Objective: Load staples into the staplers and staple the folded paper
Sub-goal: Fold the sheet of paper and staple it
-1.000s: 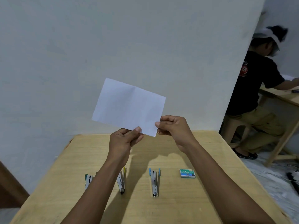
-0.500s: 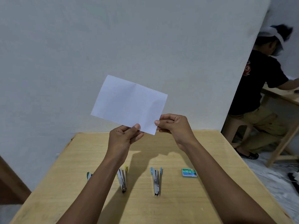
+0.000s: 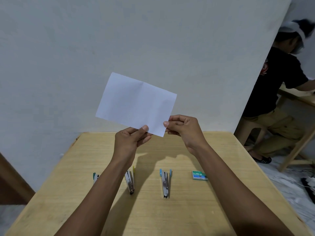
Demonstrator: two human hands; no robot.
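I hold a folded white paper (image 3: 136,103) up in the air over the far half of the wooden table (image 3: 179,215). My left hand (image 3: 130,142) pinches its lower edge, and my right hand (image 3: 185,129) pinches its lower right corner. On the table below lie three staplers: a green one (image 3: 95,178) partly hidden behind my left forearm, a yellow one (image 3: 130,182), and a blue one (image 3: 165,183). A small green staple box (image 3: 199,175) lies to the right of the blue stapler.
A grey wall stands right behind the table. At the right, another person in a black shirt (image 3: 279,86) sits at a second wooden table (image 3: 298,96). Cables (image 3: 306,184) lie on the floor to the right.
The paper and both hands have stayed nearly in place, shifting a little up in view. The staplers and box have not moved on the table.
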